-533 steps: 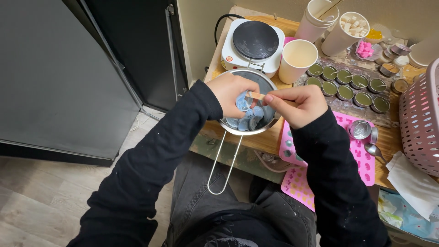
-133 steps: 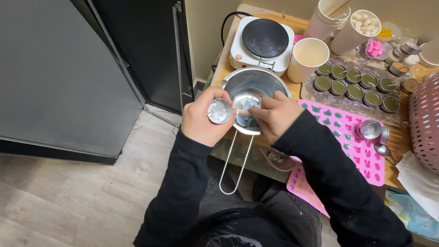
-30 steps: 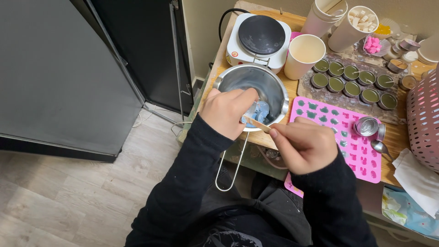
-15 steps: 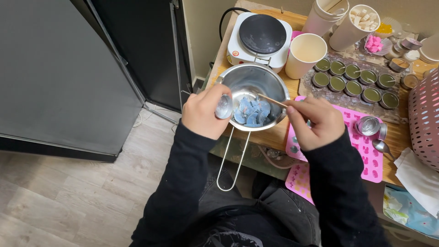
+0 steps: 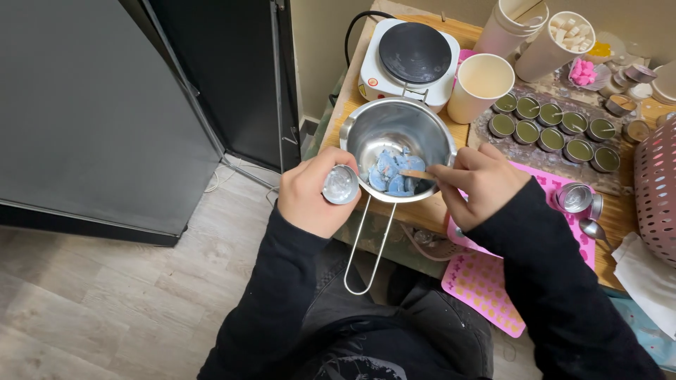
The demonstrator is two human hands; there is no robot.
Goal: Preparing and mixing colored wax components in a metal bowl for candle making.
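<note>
My left hand (image 5: pixel 310 191) holds a small round metal tin (image 5: pixel 341 185) tipped toward the rim of a steel pouring pot (image 5: pixel 422 127). Several pale blue wax pieces (image 5: pixel 389 174) lie at the pot's bottom. My right hand (image 5: pixel 479 181) pinches a thin wooden stick (image 5: pixel 418 174), and its tip reaches over the blue pieces inside the pot. The pot's long wire handle (image 5: pixel 366 246) hangs toward me over the table's front edge.
A white electric hotplate (image 5: pixel 408 56) sits behind the pot, with a cream cup (image 5: pixel 481 86) beside it. Rows of small filled tins (image 5: pixel 556 130), pink silicone moulds (image 5: pixel 493 281), a metal tin with spoon (image 5: pixel 577 200) and a pink basket (image 5: pixel 658 190) lie to the right.
My right hand has moved in closer to the pot and the stick now points at the wax pieces inside. The tin in my left hand has shifted slightly outward, to the pot's near rim.
</note>
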